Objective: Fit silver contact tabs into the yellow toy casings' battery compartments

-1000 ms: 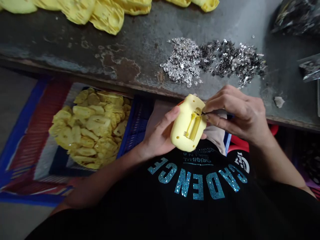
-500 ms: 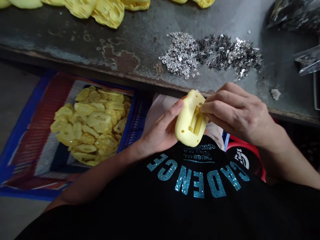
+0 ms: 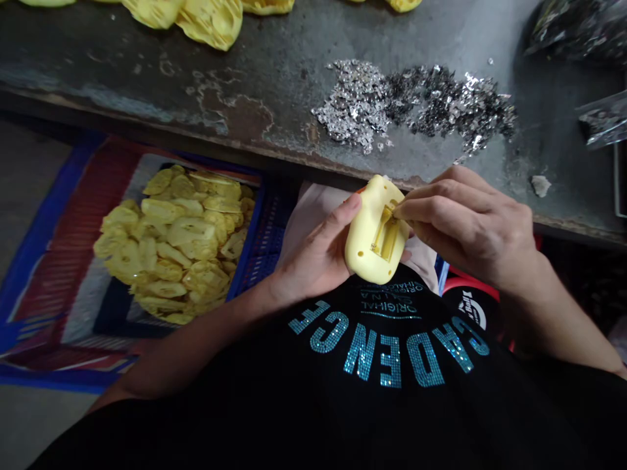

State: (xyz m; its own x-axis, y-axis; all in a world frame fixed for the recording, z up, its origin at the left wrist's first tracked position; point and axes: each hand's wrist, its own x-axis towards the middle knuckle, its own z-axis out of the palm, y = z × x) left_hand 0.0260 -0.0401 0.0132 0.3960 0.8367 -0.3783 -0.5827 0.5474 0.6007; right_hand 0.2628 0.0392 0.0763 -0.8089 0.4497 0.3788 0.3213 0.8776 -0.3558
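Note:
My left hand (image 3: 321, 254) is wrapped round a yellow plastic housing (image 3: 362, 251), thumb along its left edge. The housing is tilted, with its recessed battery compartment facing up and small round holes near its ends. A bit of metal shows at the lower end of the compartment. My right hand (image 3: 463, 219) is closed in a pinch at the upper right of the compartment; whatever sits between its fingertips is hidden. On the bench beyond lies a pile of small silvery metal contact pieces (image 3: 355, 104), with darker metal pieces (image 3: 453, 101) beside it.
A blue crate (image 3: 53, 189) at the left holds many flat yellow plastic parts (image 3: 171, 241). More yellow shells (image 3: 208, 23) lie along the far side of the metal bench (image 3: 289, 72). Clear bags (image 3: 582, 32) of metal pieces stand at the right. A red-rimmed stool (image 3: 473, 287) is below.
My right hand has shifted very slightly right, still pinching at the compartment. The yellow housing stays in my left hand at almost the same tilt.

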